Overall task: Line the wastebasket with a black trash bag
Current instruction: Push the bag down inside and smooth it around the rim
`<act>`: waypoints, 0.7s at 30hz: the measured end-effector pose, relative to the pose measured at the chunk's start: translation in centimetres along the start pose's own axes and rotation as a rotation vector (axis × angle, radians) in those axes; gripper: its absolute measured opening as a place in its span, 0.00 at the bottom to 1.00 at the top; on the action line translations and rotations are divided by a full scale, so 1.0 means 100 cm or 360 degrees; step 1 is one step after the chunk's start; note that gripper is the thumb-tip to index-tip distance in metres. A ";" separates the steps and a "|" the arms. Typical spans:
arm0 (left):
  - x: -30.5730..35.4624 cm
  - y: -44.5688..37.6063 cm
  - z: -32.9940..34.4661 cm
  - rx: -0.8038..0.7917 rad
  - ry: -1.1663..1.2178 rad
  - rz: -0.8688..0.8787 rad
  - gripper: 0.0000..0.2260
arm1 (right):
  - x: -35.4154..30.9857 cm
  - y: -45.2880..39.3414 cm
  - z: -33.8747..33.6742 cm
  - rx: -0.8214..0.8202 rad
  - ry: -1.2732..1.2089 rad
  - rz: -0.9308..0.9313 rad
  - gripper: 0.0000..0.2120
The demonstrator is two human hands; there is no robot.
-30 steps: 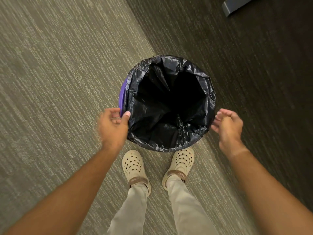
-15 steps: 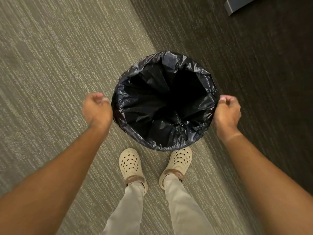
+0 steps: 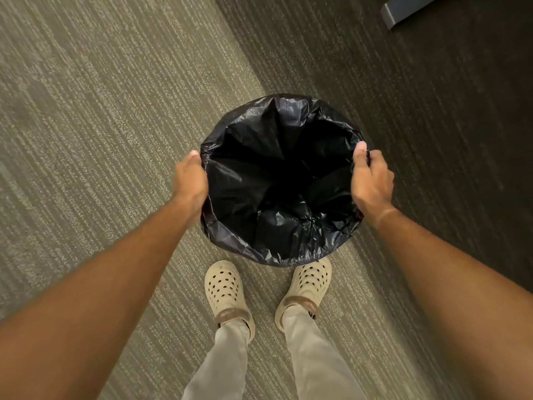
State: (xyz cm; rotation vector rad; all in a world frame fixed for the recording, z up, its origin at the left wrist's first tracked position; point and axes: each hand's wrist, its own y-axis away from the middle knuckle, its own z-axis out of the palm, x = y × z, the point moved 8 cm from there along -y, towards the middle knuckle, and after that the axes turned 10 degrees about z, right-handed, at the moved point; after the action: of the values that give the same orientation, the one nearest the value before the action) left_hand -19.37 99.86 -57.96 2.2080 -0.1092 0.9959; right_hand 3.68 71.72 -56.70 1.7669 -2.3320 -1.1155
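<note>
A round wastebasket stands on the carpet in front of my feet, wrapped all over by a crinkled black trash bag whose edge is folded out over the rim. None of the basket's own wall shows. My left hand clasps the left side of the bagged rim, thumb along the top. On the right side my right hand grips the rim, thumb on the inside and fingers curled around the outside.
The floor is striped grey-green carpet, darker to the right. My feet in cream clogs stand just behind the basket. A dark grey furniture foot lies at the top right corner.
Both hands moved in from beside the basket and took hold of the bagged rim. The purple strip of basket wall seen a second ago is now covered by the bag.
</note>
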 end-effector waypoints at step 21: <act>0.076 -0.005 0.015 0.0106 -0.1005 0.0986 0.19 | -0.069 -0.005 0.006 0.0062 0.0450 -0.0593 0.22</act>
State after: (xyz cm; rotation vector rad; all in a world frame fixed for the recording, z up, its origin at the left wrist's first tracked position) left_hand -12.88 100.82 -53.71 2.5309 -1.1087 0.5523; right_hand 6.35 77.82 -54.70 2.2662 -1.9278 -0.7817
